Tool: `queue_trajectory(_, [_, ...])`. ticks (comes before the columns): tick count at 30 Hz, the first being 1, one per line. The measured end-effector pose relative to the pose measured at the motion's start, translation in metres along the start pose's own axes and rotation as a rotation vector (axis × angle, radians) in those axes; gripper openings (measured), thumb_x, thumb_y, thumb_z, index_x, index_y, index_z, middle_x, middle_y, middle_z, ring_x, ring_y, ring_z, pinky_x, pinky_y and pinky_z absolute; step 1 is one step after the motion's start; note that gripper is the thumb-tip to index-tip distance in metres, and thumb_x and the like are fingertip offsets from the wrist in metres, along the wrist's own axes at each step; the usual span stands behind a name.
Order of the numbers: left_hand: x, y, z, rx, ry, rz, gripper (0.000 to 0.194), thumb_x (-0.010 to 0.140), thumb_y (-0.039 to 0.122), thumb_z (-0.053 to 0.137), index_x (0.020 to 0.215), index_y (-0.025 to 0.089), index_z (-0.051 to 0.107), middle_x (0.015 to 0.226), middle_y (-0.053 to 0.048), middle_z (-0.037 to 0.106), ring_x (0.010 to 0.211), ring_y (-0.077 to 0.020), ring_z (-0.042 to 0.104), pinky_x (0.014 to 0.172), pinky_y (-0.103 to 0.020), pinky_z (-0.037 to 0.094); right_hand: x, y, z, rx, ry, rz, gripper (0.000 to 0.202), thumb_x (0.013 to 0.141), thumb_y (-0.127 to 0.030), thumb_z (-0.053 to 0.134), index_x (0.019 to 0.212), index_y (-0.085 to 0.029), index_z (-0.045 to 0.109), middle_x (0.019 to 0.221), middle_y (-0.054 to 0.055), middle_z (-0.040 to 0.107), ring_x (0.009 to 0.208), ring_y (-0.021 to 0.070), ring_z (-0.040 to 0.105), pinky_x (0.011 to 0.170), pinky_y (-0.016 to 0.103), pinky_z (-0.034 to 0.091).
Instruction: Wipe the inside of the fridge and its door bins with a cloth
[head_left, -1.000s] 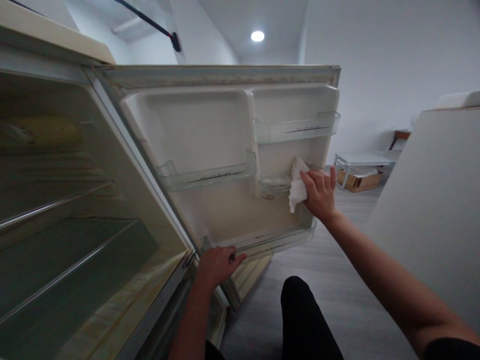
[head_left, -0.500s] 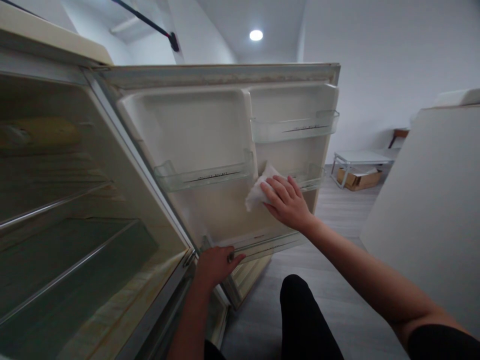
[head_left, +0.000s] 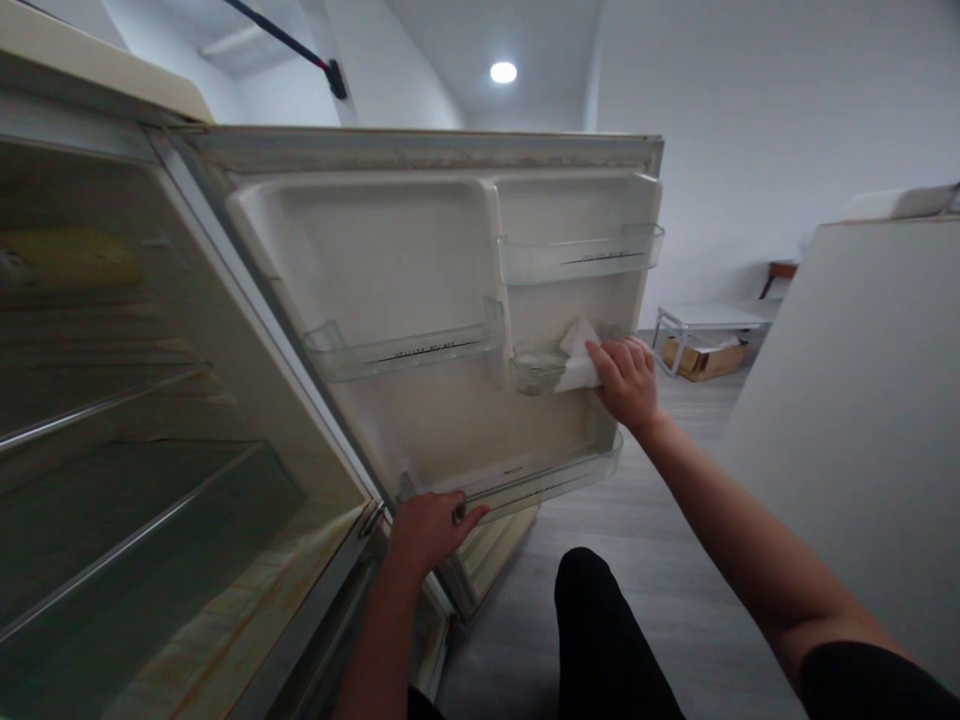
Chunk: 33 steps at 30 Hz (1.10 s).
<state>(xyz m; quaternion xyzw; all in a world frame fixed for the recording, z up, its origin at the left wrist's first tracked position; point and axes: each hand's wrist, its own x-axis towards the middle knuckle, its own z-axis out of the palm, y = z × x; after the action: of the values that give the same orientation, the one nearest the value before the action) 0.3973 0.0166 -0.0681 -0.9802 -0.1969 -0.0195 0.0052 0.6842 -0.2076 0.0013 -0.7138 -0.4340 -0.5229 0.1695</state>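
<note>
The left of the view is taken up by an open refrigerator, its shaded interior crossed by glass shelves with bright front edges. Its door is swung wide, the pale inner side turned to view. On the right a pale flat panel is seen, and beyond it a low white table is set near the wall, with a cardboard box placed beneath. Across the foot of the door a long bottom bin of clear plastic is mounted; above it are fitted a left bin, an upper right bin and, below that one, a lower right bin. The bottom bin is grasped at its left end by the left hand, fingers curled over the rim and thumb pointed to the right. The right hand is held at the right end of the lower right bin, fingers bent and close together, and a white cloth is pinched between thumb and fingers. The cloth is laid across the front rim of that bin, one corner raised above it and the lower part hung in front; how much lies inside cannot be told.
</note>
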Motion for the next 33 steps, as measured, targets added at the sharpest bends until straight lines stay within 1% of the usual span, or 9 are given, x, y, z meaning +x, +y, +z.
queue_trajectory(5, [0.001,0.001,0.0,0.007,0.008,0.008,0.063,0.095,0.071,0.031,0.087,0.022,0.071,0.083,-0.01,0.074,0.085,-0.0296,0.072,0.077,-0.039,0.051,-0.01,0.043,0.011,0.051,0.16,-0.091,0.038,0.097,-0.024,0.049,0.134,-0.018,0.056,0.116,0.014,0.061,0.127,0.0264,0.051,0.112,0.05,0.041])
queue_trajectory(10, [0.0,-0.001,0.002,0.001,0.012,0.008,0.064,0.095,0.071,0.031,0.087,0.022,0.071,0.085,-0.01,0.075,0.084,-0.0305,0.072,0.077,-0.041,0.051,-0.012,0.027,0.011,0.118,0.262,-0.07,0.045,0.097,-0.023,0.046,0.142,-0.018,0.047,0.124,0.016,0.058,0.135,0.0278,0.047,0.112,0.053,0.042])
queue_trajectory(14, [-0.003,-0.002,0.003,-0.011,0.037,0.034,0.062,0.095,0.071,0.033,0.085,0.022,0.07,0.082,-0.01,0.075,0.082,-0.0322,0.072,0.074,-0.042,0.051,-0.011,-0.006,0.003,0.131,0.26,-0.025,0.052,0.098,-0.029,0.048,0.149,-0.018,0.043,0.136,0.017,0.056,0.143,0.0318,0.04,0.12,0.058,0.028])
queue_trajectory(17, [-0.003,-0.001,0.002,-0.013,0.04,0.033,0.058,0.094,0.069,0.036,0.082,0.022,0.069,0.08,-0.009,0.074,0.081,-0.032,0.072,0.075,-0.042,0.051,-0.002,-0.037,-0.004,0.178,0.208,-0.041,0.052,0.098,-0.028,0.047,0.15,-0.022,0.044,0.144,0.013,0.054,0.145,0.0302,0.039,0.124,0.056,0.019])
queue_trajectory(21, [-0.002,-0.002,0.003,-0.05,0.059,0.018,0.056,0.092,0.07,0.043,0.087,0.022,0.07,0.08,-0.009,0.074,0.081,-0.0322,0.072,0.077,-0.043,0.051,0.004,-0.096,-0.021,0.508,0.206,0.025,0.052,0.103,-0.034,0.037,0.155,-0.027,0.038,0.152,0.009,0.047,0.149,0.0278,0.034,0.125,0.057,0.018])
queue_trajectory(24, [-0.012,-0.005,0.009,-0.229,0.219,0.075,0.045,0.091,0.061,0.051,0.103,0.021,0.07,0.092,-0.01,0.076,0.091,-0.0307,0.071,0.085,-0.043,0.051,-0.017,-0.148,-0.039,0.861,0.258,0.233,0.055,0.106,-0.046,0.03,0.156,-0.026,0.036,0.153,0.01,0.044,0.148,0.0277,0.035,0.123,0.056,0.027])
queue_trajectory(27, [-0.037,0.001,0.011,-0.542,0.577,0.146,0.04,0.092,0.049,0.056,0.121,0.021,0.063,0.113,-0.011,0.073,0.106,-0.0265,0.067,0.096,-0.04,0.047,-0.055,-0.194,-0.05,1.239,0.031,0.427,0.054,0.105,-0.05,0.036,0.153,-0.028,0.043,0.151,0.01,0.048,0.146,0.0258,0.039,0.123,0.049,0.031])
queue_trajectory(29, [-0.057,0.013,0.006,-0.754,0.707,0.202,0.048,0.092,0.051,0.057,0.129,0.021,0.056,0.12,-0.01,0.068,0.109,-0.025,0.064,0.095,-0.038,0.048,-0.076,-0.217,-0.052,1.483,-0.15,0.575,0.053,0.104,-0.052,0.037,0.15,-0.027,0.048,0.144,0.01,0.055,0.143,0.0245,0.043,0.123,0.047,0.03])
queue_trajectory(33, [-0.082,0.042,-0.013,-0.978,0.442,0.231,0.038,0.091,0.049,0.063,0.119,0.024,0.062,0.111,-0.005,0.067,0.102,-0.021,0.063,0.089,-0.031,0.047,-0.093,-0.24,-0.053,1.712,-0.366,0.816,0.061,0.1,-0.066,0.037,0.141,-0.025,0.058,0.135,0.01,0.062,0.135,0.0248,0.052,0.125,0.045,0.027])
